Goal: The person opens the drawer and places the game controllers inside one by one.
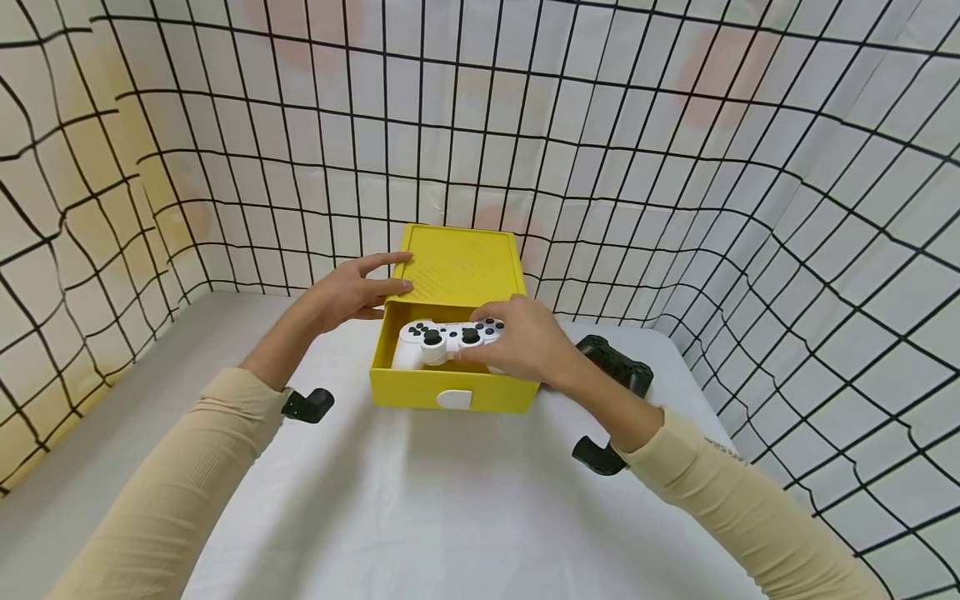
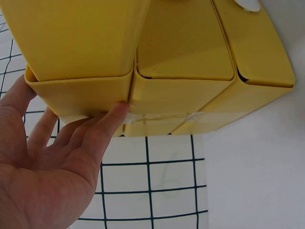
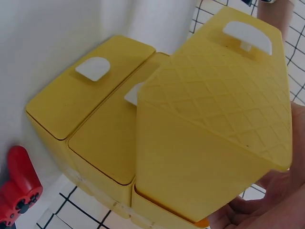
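Note:
A yellow drawer [image 1: 495, 393] with a white pull tab [image 1: 454, 399] is pulled out from the top of a stacked yellow drawer unit [image 1: 457, 254]. Inside it lies a white game controller [image 1: 442, 336] with black sticks and buttons. My right hand [image 1: 531, 342] reaches over the drawer's right side and grips the controller's right end, thumb at the front. At the unit's upper left edge, my left hand [image 1: 348, 290] rests with fingers extended against the side. The left wrist view shows those fingers along the casing. In the right wrist view the drawer wall hides the controller.
A black game controller [image 1: 618, 362] lies on the white table [image 1: 465, 500] right of the unit, partly behind my right forearm. The right wrist view shows a red controller [image 3: 21, 186] and two closed lower drawers [image 3: 90, 90]. Black wire grid [image 1: 480, 108] encloses the back and sides.

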`<state>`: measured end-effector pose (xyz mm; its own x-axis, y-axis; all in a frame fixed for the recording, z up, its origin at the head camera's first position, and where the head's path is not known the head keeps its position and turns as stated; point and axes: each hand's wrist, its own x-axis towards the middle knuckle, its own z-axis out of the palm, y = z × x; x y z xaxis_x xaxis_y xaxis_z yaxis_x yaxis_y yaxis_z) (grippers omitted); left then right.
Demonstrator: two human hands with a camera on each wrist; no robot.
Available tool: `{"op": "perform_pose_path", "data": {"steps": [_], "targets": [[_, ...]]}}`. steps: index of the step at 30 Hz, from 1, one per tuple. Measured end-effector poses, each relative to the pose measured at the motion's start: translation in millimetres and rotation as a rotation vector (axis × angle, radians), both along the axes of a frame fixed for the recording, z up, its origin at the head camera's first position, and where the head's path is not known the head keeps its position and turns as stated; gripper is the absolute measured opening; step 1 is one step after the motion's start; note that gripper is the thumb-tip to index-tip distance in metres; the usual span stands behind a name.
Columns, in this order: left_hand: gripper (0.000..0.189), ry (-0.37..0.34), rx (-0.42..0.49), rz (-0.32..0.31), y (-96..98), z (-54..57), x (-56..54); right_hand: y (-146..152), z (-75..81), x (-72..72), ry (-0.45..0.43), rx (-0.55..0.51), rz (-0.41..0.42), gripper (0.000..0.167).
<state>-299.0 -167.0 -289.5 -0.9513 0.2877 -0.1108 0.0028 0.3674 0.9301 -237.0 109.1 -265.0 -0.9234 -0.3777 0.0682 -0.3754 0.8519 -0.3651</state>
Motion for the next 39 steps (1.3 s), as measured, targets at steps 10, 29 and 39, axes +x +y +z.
{"op": "perform_pose_path", "data": {"steps": [10,29,39], "targets": [[0.068,0.002,0.013,-0.001,-1.4,-0.1,0.9,-1.1,-4.2,-0.3,0.011,0.036,-0.002,0.065],[0.068,0.003,0.023,-0.01,-2.0,-1.6,0.2,-1.0,-7.4,-1.7,-0.005,0.083,0.005,0.065],[0.068,-0.003,0.03,-0.012,-2.0,-2.1,-0.4,-0.3,-1.9,-1.7,-0.048,0.123,0.017,0.074]]}}
